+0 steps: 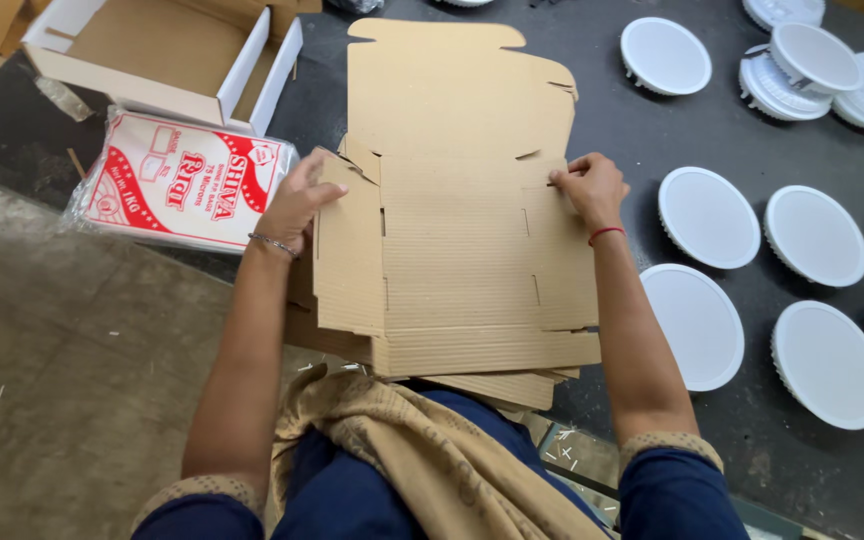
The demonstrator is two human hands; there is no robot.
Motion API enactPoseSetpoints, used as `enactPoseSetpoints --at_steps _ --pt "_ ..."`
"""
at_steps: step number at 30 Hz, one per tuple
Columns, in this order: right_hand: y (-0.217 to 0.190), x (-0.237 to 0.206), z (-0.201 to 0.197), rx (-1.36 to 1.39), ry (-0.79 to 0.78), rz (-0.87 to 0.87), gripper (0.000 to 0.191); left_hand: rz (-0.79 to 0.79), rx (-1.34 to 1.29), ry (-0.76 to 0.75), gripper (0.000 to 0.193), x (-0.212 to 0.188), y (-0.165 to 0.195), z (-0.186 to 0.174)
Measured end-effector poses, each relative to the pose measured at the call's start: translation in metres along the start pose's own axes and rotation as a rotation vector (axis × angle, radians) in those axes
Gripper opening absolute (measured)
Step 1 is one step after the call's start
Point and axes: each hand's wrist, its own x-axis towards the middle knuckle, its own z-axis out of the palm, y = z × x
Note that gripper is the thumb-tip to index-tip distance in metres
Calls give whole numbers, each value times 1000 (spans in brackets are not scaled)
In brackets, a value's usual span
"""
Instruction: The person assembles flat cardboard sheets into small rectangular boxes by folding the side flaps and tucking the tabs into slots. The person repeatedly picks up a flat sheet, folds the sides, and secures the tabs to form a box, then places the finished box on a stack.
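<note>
**Folding up a flat box blank**

Both hands are on the top cardboard blank (452, 250) of a stack on the dark table (592, 130). The left hand (297, 205) pinches the left side flap, lifting it; the right hand (590, 188) grips the right flap's edge. Looks like the side-wall folding step. Next move probably needs both flaps creased upright evenly. White round lamps (709, 217) sit just to the right.
</note>
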Motion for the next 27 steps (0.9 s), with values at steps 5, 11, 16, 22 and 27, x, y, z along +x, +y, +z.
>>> enactPoseSetpoints --at_steps 5,11,16,22,27 --pt "-7 -12 -4 -9 208 -348 22 -104 -57 -36 49 4 -11 20" --pt "-58 -36 16 57 -167 -399 36 -40 175 -1 55 15 -13 38" --pt "-40 -72 -27 366 -242 -483 36 -66 30 -40 65 9 -10 25" --pt "42 -201 -119 51 -166 -25 31 -12 -108 -109 63 1 -10 17" --pt "67 -284 -92 212 -69 227 32 -23 -133 -99 61 -2 -12 15"
